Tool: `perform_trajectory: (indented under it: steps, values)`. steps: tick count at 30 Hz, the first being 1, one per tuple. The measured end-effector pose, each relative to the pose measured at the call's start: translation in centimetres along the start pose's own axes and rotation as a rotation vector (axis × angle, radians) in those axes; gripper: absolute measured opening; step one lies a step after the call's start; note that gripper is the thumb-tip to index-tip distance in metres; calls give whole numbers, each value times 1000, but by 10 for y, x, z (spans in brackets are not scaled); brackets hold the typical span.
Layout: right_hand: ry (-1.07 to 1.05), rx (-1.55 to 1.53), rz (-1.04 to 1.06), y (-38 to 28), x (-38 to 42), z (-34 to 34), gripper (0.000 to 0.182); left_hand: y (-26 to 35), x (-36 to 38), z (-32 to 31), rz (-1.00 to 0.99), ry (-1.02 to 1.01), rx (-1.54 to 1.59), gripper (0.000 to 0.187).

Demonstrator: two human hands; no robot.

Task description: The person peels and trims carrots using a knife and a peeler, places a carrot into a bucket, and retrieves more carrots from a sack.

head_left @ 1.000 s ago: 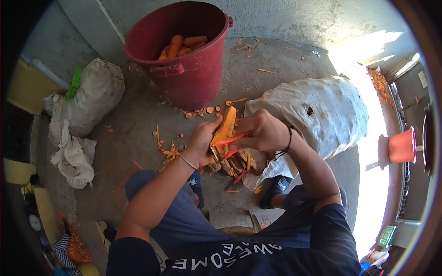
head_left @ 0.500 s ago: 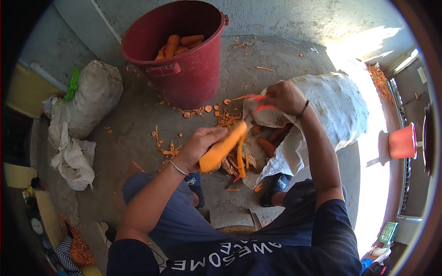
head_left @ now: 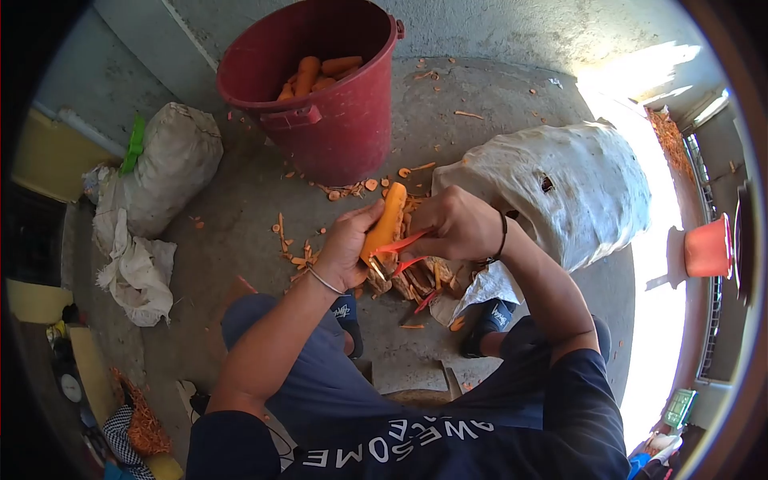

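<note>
A peeled-looking orange carrot point(head_left: 385, 224) stands nearly upright in my left hand point(head_left: 346, 244), whose fingers wrap its left side. My right hand point(head_left: 460, 224) is closed on a red-handled peeler point(head_left: 406, 244), with its metal blade against the carrot's lower end. Beneath the hands lies a pile of orange peelings point(head_left: 424, 280), partly hidden by them. Beside my right forearm rests a large white sack point(head_left: 572, 188) on its side.
A dark red bucket point(head_left: 340, 140) holding several carrots stands at the back. Another stuffed sack point(head_left: 172, 160) leans at the left, near a crumpled white sack point(head_left: 140, 280). Scraps dot the concrete floor. A small red bucket point(head_left: 708, 248) is at the far right.
My right hand and the peeler have come down to the carrot's near end. The carrot has turned more upright in my left hand. The sack's open flap is now largely hidden.
</note>
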State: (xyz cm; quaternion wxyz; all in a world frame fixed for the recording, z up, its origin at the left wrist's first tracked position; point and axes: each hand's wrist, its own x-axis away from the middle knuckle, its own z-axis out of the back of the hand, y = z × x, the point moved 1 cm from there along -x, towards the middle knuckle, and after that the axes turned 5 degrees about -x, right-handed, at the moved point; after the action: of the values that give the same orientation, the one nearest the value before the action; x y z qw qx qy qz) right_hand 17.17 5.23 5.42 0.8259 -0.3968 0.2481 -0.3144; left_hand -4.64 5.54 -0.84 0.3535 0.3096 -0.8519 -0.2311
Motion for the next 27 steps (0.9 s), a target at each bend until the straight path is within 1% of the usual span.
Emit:
perform_trajectory:
  steps: [2,3,5,6,8,12,16,17,18,19,20,21,23,24,26,27]
  values:
    - [12,12,19,2,1,-4,23,0,2,3,-93,44,-81,32]
    - [21,22,42,1,0,-6,22,-2,3,2,-93,40,-81,32]
    - [17,64,27,-7,-1,-6,21,-5,2,1,-180,154,-163,31]
    - [11,101,14,-10,-1,-6,21,-5,0,2,-179,151,-164,31]
    - [8,119,24,-6,0,-10,21,-8,-1,6,-202,210,-87,30]
    - [-3,110,50,-2,-1,-8,20,-4,2,1,-199,193,-104,29]
    - [-5,31,92,2,0,6,21,-1,5,-4,-207,63,-226,31]
    - [20,52,56,7,1,14,22,-1,7,-6,-229,10,-281,32]
    - [45,73,20,15,4,24,23,-1,11,-7,-229,7,-283,32]
    - [67,92,-68,22,6,35,26,-2,14,-6,-168,-20,-318,33]
    - [95,125,-178,28,11,48,25,-1,17,-6,-107,-47,-352,34]
    - [120,157,-290,29,15,60,26,2,19,-6,-105,-49,-352,34]
    - [211,373,-440,60,25,85,25,6,24,-8,29,-150,-531,35]
    - [212,371,-438,71,34,92,25,4,24,-8,29,-148,-534,35]
    - [319,248,-621,87,41,104,24,-1,19,-4,59,-212,-341,37]
    - [298,166,-599,77,39,99,22,-4,13,-2,34,-154,-309,37]
